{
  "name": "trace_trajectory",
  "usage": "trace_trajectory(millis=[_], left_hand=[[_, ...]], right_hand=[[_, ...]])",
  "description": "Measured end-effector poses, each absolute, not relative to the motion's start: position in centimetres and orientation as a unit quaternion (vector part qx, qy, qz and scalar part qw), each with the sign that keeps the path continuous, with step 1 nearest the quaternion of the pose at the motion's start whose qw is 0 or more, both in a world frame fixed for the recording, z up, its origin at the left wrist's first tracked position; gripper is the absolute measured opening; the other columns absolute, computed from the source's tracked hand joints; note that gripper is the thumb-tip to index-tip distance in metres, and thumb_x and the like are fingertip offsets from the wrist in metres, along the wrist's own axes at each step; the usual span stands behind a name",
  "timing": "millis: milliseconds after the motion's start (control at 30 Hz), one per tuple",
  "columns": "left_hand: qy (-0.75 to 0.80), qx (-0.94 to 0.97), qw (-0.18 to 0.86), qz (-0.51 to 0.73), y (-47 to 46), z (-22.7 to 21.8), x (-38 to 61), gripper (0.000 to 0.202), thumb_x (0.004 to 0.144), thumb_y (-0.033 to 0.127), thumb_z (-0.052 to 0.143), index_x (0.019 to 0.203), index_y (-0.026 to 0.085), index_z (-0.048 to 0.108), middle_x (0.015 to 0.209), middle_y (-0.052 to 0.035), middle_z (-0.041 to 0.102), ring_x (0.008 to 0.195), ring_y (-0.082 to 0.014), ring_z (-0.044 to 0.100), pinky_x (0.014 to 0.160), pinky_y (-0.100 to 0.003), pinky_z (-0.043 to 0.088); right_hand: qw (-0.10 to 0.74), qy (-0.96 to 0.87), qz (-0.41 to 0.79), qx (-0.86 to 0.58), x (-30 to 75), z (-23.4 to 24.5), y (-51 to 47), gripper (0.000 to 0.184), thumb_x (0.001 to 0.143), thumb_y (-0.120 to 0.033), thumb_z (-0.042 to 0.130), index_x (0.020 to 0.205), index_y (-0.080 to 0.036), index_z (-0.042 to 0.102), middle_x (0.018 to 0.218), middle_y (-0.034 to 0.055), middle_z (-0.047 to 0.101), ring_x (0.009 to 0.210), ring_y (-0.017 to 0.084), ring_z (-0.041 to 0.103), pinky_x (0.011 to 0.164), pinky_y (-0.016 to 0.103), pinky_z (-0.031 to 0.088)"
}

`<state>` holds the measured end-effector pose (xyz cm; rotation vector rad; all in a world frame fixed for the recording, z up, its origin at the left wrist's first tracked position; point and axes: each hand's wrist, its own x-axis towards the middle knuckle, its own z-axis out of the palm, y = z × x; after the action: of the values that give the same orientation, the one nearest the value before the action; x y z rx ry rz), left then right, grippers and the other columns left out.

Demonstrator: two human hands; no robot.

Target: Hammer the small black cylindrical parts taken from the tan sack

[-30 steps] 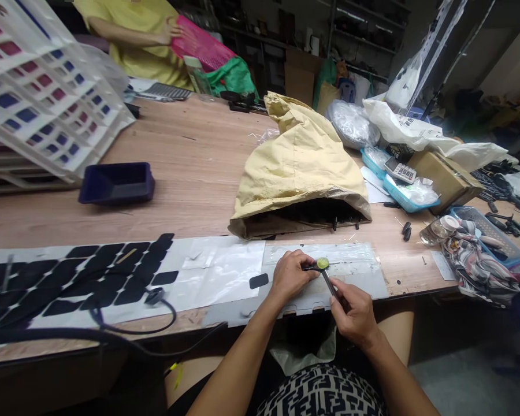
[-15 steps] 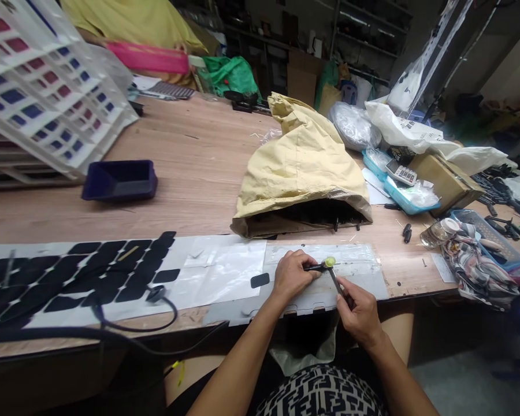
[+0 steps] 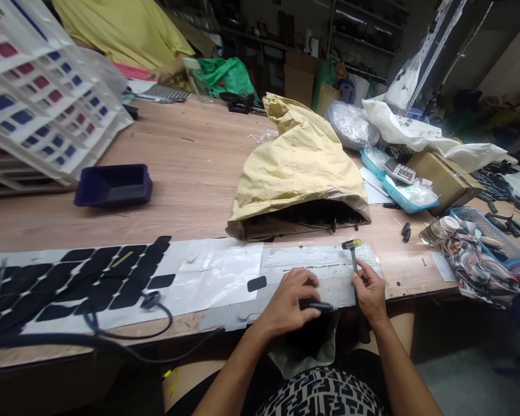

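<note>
My left hand [image 3: 291, 300] pinches a short black rod-like part [image 3: 321, 306] near the table's front edge, above a dark opening between my legs. The part's exact kind does not show. In my right hand [image 3: 370, 292] is a small hammer [image 3: 352, 245] with a yellowish-green tip; its head points away from me and its handle hangs down past the edge. Under both hands lies a grey-white board [image 3: 281, 271]. Just beyond, a yellow cloth bag [image 3: 301, 167] lies with its mouth facing me, several black parts inside it.
A white sheet with black rounded pads [image 3: 125, 277] and a cable [image 3: 130, 329] lie at left. Behind them are a purple tray [image 3: 114, 186] and a white crate [image 3: 43, 104]. Blue baskets, a calculator [image 3: 399, 171] and a jar [image 3: 438, 231] stand right. A person in yellow sits across.
My left hand has drawn the black part back toward me, off the board to the table edge. The hammer head has moved right and away from the part.
</note>
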<state>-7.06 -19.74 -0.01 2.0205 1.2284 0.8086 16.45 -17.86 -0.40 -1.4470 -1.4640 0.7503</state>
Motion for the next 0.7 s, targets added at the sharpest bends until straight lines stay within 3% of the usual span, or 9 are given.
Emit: trace_trajectory(millis=[167,333,467,567,633,700], left_hand=[[0.447,0.794,0.314,0.266,-22.5,0.0,-7.6,0.023,0.063,0.016,0.084,0.08,0.031,0.078,0.137,-0.0029,0.059,0.135,-0.0348,0.041,0.114,-0.053,0.034],[0.436,0.801,0.333,0.24,-22.6,0.5,-7.6,0.028,0.058,0.034,0.091,0.082,0.029,0.077,0.144,-0.0048,0.054,0.139,-0.0387,0.036,0.115,-0.057,0.032],[0.487,0.731,0.363,0.312,-19.8,0.9,-7.9,0.025,0.072,0.038,0.081,0.093,0.025,0.076,0.117,-0.008,0.069,0.113,-0.0284,0.06,0.099,-0.044,0.049],[0.61,0.592,0.343,0.399,-14.9,1.1,-8.5,0.031,0.08,0.041,0.071,0.102,0.02,0.074,0.094,-0.0067,0.074,0.086,-0.0225,0.067,0.08,-0.035,0.054],[0.686,0.505,0.294,0.433,-11.1,1.2,-8.9,0.034,0.082,0.043,0.069,0.103,0.018,0.074,0.091,-0.0069,0.075,0.084,-0.0231,0.069,0.078,-0.033,0.054],[0.755,0.44,0.239,0.424,-7.6,1.3,-9.2,0.033,0.081,0.041,0.069,0.102,0.016,0.076,0.092,-0.0099,0.076,0.093,-0.0273,0.07,0.086,-0.036,0.053]], right_hand=[[0.427,-0.629,0.276,-0.588,16.1,-0.2,-18.4,0.043,0.088,-0.032,0.061,0.124,-0.01,0.069,0.073,0.0,0.058,0.059,0.012,0.051,0.057,0.024,0.047],[0.424,-0.631,0.277,-0.587,16.0,-0.1,-18.4,0.043,0.089,-0.031,0.06,0.127,-0.011,0.068,0.072,-0.0004,0.057,0.059,0.013,0.051,0.056,0.024,0.047],[0.421,-0.634,0.27,-0.59,15.9,0.0,-18.4,0.044,0.089,-0.031,0.06,0.126,-0.01,0.068,0.072,-0.0006,0.057,0.058,0.012,0.051,0.056,0.024,0.047],[0.423,-0.636,0.26,-0.591,15.9,0.0,-18.4,0.043,0.088,-0.031,0.06,0.125,-0.01,0.069,0.071,-0.0005,0.057,0.058,0.012,0.051,0.057,0.024,0.047],[0.422,-0.639,0.255,-0.591,15.9,0.0,-18.4,0.042,0.088,-0.031,0.06,0.124,-0.011,0.069,0.07,-0.0009,0.057,0.056,0.012,0.05,0.057,0.024,0.047],[0.422,-0.643,0.252,-0.587,15.9,0.0,-18.4,0.041,0.088,-0.03,0.059,0.123,-0.011,0.07,0.069,-0.0016,0.055,0.055,0.012,0.049,0.055,0.024,0.046]])
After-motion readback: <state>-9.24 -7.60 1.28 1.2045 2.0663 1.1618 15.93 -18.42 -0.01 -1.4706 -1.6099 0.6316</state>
